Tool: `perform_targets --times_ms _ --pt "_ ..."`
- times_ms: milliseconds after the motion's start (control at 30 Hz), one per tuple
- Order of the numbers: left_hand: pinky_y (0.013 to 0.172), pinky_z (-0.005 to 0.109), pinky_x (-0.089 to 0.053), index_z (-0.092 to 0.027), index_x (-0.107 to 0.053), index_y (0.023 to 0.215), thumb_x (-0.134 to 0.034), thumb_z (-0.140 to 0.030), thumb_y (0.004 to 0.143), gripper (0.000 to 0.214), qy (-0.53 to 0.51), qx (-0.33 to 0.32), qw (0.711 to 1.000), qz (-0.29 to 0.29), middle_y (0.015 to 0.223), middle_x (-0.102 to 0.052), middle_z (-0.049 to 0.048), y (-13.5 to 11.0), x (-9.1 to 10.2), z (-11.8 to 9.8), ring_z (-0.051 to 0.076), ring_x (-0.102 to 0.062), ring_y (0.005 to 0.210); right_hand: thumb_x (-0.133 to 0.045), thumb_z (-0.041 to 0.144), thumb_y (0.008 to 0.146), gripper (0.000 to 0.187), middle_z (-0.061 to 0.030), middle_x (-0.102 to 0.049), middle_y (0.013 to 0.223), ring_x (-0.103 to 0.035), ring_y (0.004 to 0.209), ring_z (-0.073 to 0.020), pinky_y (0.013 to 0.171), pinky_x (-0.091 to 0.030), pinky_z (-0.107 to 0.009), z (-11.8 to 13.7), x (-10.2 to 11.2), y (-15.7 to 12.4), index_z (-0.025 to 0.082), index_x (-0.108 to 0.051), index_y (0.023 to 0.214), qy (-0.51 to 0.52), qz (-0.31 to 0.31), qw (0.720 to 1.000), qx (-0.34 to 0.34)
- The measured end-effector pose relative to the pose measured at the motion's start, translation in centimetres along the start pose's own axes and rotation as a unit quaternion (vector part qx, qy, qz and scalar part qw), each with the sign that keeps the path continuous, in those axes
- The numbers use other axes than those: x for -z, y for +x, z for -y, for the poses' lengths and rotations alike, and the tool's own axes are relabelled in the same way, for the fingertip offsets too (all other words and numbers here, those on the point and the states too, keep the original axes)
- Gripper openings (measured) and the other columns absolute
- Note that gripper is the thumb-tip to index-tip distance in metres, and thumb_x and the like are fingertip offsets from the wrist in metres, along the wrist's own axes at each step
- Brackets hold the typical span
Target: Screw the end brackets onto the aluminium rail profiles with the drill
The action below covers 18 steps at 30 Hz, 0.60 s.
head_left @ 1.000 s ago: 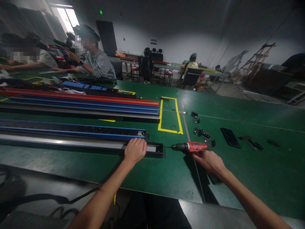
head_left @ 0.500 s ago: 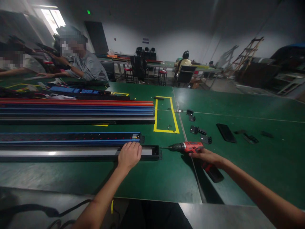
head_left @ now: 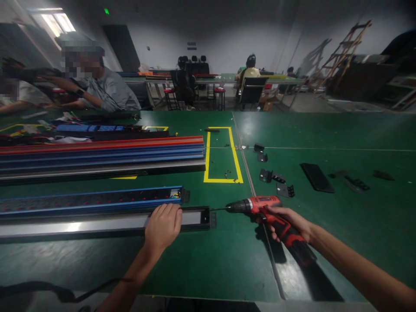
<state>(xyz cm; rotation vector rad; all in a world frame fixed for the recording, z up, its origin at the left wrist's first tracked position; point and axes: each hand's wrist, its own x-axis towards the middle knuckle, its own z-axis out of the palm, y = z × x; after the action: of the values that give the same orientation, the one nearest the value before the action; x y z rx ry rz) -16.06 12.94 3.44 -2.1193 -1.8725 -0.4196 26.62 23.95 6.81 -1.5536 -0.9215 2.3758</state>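
My left hand (head_left: 163,226) is closed over a long black channel (head_left: 97,220) with a silver inside, gripping it near its right end. A black end piece with a small flange (head_left: 213,219) finishes the channel there. In my right hand (head_left: 294,221) is a red and black cordless drill (head_left: 264,203), my fingers wrapped round its handle. Its long thin bit points left at the channel's end piece; whether the tip touches cannot be made out. Just behind lies a blue-edged channel (head_left: 130,198) with a dark strip and wires at its end.
Stacked red, blue and black profiles (head_left: 146,158) lie farther back on the green table (head_left: 357,242). Small black brackets (head_left: 285,189) and a flat black piece (head_left: 316,177) lie right of a yellow tape rectangle (head_left: 206,160). A co-worker (head_left: 113,89) sits at the far left.
The view has shifted slightly. My right hand has tilted the drill, so more of its handle and battery shows. The bit remains by the channel's end, and my left hand keeps its grip.
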Motion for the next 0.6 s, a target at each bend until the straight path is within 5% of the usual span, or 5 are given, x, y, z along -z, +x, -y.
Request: perform_targets --times_ms 167,333,600 --pt "0.08 0.041 -0.045 -0.02 -0.066 0.095 -0.037 -0.027 0.107 0.032 -0.028 0.004 1.0 0.0 0.089 -0.072 0.0081 0.1 0.3 0.1 0.026 -0.063 0.084 -0.062 0.05 0.09 0.042 0.0018 -0.057 0.058 -0.057 0.049 -0.0128 0.051 -0.048 -0.024 -0.6 0.9 1.0 0.01 -0.072 0.102 0.071 0.026 0.997 0.01" --pt "0.078 0.04 -0.046 -0.021 -0.065 0.095 -0.039 -0.027 0.105 0.029 -0.057 0.015 0.998 0.033 0.085 -0.069 0.0065 0.3 0.6 0.1 0.026 -0.062 0.082 -0.082 0.034 0.07 0.037 -0.0017 -0.067 0.068 -0.065 0.056 -0.0134 0.05 -0.049 -0.021 -1.9 0.9 0.8 0.012 -0.073 0.098 0.101 0.027 0.995 -0.01" --pt "0.086 0.042 -0.05 -0.023 -0.064 0.097 -0.043 -0.026 0.103 0.023 -0.053 -0.003 0.999 -0.01 0.089 -0.07 0.006 -0.3 -0.1 0.4 0.026 -0.064 0.086 -0.07 0.051 0.085 0.041 -0.0088 -0.073 0.069 -0.064 0.046 -0.0146 0.045 -0.051 -0.022 -3.1 0.4 0.3 0.014 -0.077 0.101 0.158 0.019 0.987 -0.024"
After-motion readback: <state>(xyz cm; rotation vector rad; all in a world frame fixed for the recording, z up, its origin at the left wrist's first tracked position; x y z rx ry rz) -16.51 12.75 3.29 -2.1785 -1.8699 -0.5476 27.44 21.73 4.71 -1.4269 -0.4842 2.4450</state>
